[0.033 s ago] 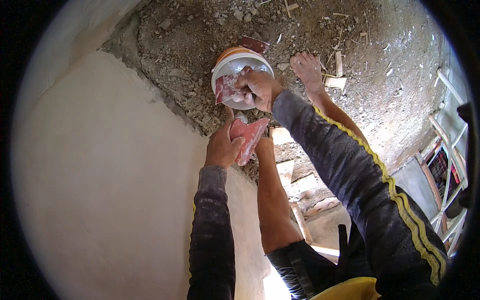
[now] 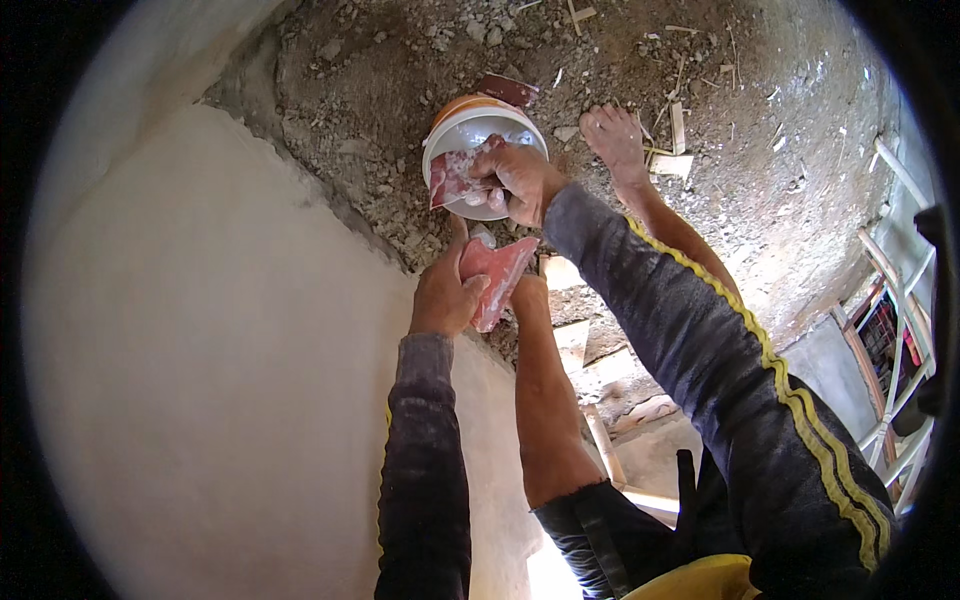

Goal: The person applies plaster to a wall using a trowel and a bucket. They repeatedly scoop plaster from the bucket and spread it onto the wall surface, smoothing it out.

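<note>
My right hand (image 2: 525, 180) is closed on a flat red spreader (image 2: 454, 178) smeared with white paste, held over the mouth of a round bucket (image 2: 536, 128). The bucket is white inside and orange outside; paste shows inside, but my hand hides part of it. White paste also clings to my right fingers. Just nearer than the bucket, my left hand (image 2: 443, 290) grips a second red spreader (image 2: 497, 280), a wide notched-looking plate with whitish smears. The two spreaders are apart from each other.
A dark red flat piece (image 2: 510, 88) lies behind the bucket. Rubble and wood scraps (image 2: 672, 165) cover the dirt floor around my bare foot (image 2: 615, 145). A pale smooth wall (image 2: 220, 380) stands at the left. White poles (image 2: 905, 300) lean at the far right.
</note>
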Tool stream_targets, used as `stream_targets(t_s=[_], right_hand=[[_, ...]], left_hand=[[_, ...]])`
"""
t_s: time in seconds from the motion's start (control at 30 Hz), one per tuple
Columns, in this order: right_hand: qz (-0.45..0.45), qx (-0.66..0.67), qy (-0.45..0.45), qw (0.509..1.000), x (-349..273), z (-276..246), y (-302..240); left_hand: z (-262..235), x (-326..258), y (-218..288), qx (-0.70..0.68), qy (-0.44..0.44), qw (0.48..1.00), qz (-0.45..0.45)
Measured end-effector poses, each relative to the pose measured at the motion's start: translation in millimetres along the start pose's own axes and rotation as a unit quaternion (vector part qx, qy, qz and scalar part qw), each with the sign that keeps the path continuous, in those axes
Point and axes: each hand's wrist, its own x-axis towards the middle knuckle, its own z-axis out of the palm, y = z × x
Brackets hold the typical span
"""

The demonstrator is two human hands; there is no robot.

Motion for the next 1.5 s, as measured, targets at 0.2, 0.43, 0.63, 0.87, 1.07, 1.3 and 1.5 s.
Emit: stream_targets(t_s=[0.2,0.43,0.63,0.87,1.07,1.3,1.5], right_hand=[[0.472,0.478,0.149,0.725,6,7,-43],[0.486,0.533,0.199,0.664,8,12,-77],[0.424,0.576,0.215,0.665,-2,23,-78],[0.381,0.525,0.298,0.700,-62,-44,-121],[0.317,0.193,0.285,0.884,-92,-78,-85],[0.263,0.617,0.303,0.677,-76,-41,-57],[0.288,0.654,0.324,0.619,-58,-56,-66]], left_hand=[[-2,0,5,-0.028,0.010,0.999,0.022],[-1,0,5,-0.034,0.008,0.999,0.023],[1,0,6,-0.007,0.028,0.998,0.048],[-28,-19,0,-0.207,0.014,0.971,-0.117],[-80,-12,-4,-0.530,0.146,0.834,-0.039],[-100,50,43,-0.559,0.010,0.828,0.026],[-61,42,29,-0.587,0.076,0.804,-0.064]])
